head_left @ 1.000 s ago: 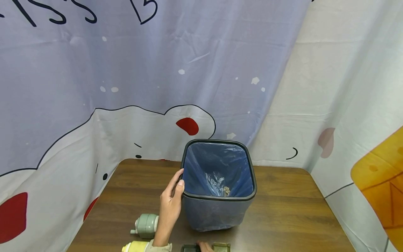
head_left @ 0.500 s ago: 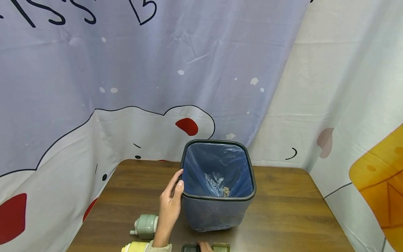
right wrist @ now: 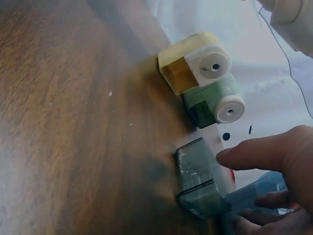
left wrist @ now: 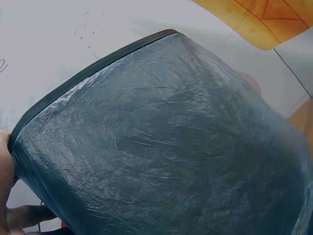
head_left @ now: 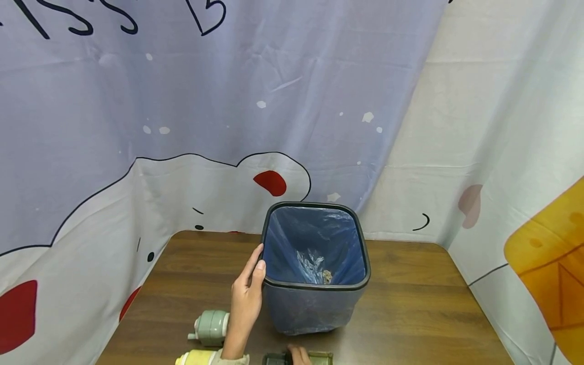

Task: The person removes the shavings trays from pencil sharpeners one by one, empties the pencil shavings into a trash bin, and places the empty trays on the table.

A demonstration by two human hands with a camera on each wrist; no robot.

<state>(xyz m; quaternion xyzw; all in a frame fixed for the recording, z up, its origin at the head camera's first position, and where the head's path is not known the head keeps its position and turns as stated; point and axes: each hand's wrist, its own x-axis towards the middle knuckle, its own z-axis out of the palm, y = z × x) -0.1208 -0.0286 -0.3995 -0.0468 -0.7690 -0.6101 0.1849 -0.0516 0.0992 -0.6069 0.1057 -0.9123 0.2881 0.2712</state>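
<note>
A dark-rimmed waste bin (head_left: 315, 309) with a bluish plastic liner stands on the wooden table in the head view; a small clump of beige scraps (head_left: 326, 277) lies inside. My left hand (head_left: 246, 296) rests against the bin's left side, with fingertips at the rim. At the bottom edge my right hand (head_left: 298, 355) is mostly cut off, between a dark tray (head_left: 274, 359) and an olive tray (head_left: 323, 358). In the right wrist view, a clear grey-green shavings drawer (right wrist: 195, 171) lies on the table, my right hand (right wrist: 288, 181) close beside it, digits spread.
Left of my left forearm lie a green pencil sharpener (head_left: 212, 327) and a yellow pencil sharpener (head_left: 198, 357). The right wrist view shows specks (right wrist: 110, 93) on the table (right wrist: 58, 122). A printed curtain (head_left: 274, 76) hangs behind and beside the table.
My right hand has shifted slightly to the right, towards the olive tray, and more of its fingers shows. My left hand and the bin stay in place.
</note>
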